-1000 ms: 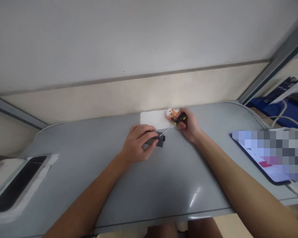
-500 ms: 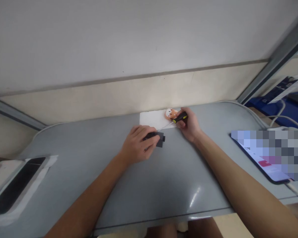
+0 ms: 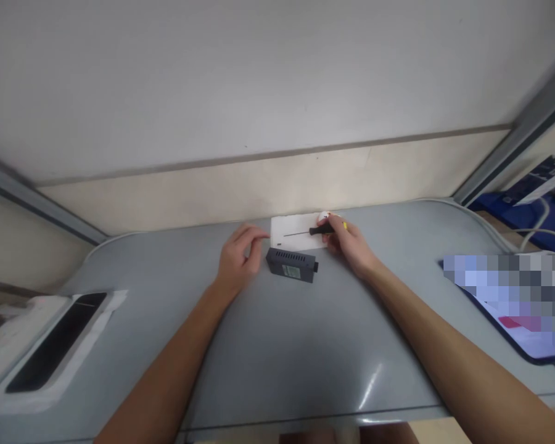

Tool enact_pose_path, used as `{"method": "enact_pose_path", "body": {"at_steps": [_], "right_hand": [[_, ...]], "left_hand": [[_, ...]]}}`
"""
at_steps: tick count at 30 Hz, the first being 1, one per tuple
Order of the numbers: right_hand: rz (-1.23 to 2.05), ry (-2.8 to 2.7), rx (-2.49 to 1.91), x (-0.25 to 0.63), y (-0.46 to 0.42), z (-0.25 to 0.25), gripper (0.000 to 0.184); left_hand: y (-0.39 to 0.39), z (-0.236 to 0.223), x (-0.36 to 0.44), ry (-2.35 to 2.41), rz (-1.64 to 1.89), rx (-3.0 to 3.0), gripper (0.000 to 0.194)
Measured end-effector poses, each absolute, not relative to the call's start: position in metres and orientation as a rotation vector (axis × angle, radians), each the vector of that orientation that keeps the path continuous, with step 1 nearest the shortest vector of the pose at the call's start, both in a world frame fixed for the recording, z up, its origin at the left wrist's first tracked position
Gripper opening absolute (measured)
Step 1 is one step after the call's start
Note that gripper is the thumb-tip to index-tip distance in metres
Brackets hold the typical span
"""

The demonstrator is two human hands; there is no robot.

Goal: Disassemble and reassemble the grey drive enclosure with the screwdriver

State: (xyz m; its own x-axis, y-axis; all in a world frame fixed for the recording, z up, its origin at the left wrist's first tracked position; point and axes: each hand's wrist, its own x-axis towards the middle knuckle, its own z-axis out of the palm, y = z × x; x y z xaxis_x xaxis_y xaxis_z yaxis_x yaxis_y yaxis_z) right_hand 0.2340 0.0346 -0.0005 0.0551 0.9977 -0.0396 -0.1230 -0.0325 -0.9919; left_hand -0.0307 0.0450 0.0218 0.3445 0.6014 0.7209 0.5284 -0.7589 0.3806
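A small dark grey box [image 3: 291,265] with a slotted top edge and a pale label stands on the table, apart from both hands. Just left of it is my left hand [image 3: 241,254], empty, thumb and forefinger parted. My right hand [image 3: 346,245] grips a screwdriver [image 3: 321,229] by its black and yellow handle, and the thin shaft points left above a white sheet [image 3: 300,223]. Near the sheet's front left corner lies a tiny dark piece [image 3: 279,244], too small to make out. An orange and white toy figure [image 3: 324,216] is mostly hidden behind my right hand.
On the grey table [image 3: 300,351], a black phone-like slab [image 3: 58,345] lies at the left on white material. A lit tablet or phone [image 3: 527,333], partly blurred, is at the right beside white cables [image 3: 543,216]. Metal posts [image 3: 504,148] and a wall bound the back.
My left hand has let go of the grey box and moved left. The screwdriver tip has come away from the box and now lies over the white sheet. The view has shifted slightly.
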Motion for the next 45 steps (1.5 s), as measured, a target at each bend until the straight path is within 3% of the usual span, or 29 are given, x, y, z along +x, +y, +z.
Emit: {"method": "enact_pose_path", "body": {"at_steps": [5,12,20,30,39,45], "right_hand": [[1.134,-1.238,-1.279,0.232,0.031,0.001,0.046],[1.149,-1.306,-1.296,0.232,0.031,0.001,0.048],[1.132,-1.209,-1.277,0.233,0.032,0.004,0.039],[1.143,-1.16,-1.222,0.233,0.03,0.004,0.046],[1.243,-0.888,-1.098,0.24,0.042,-0.006,0.048],[1.264,-0.719,-1.039,0.25,0.049,-0.008,0.045]], "left_hand": [[0.042,0.024,-0.035,0.926,1.263,2.627,0.017],[0.045,0.019,-0.037,1.03,1.283,2.529,0.024],[0.048,0.016,-0.043,1.09,1.241,2.571,0.025],[0.061,0.004,-0.044,1.249,1.181,2.222,0.032],[0.061,0.015,-0.046,0.821,0.837,1.897,0.025],[0.058,0.014,-0.035,0.86,0.84,1.901,0.028]]}}
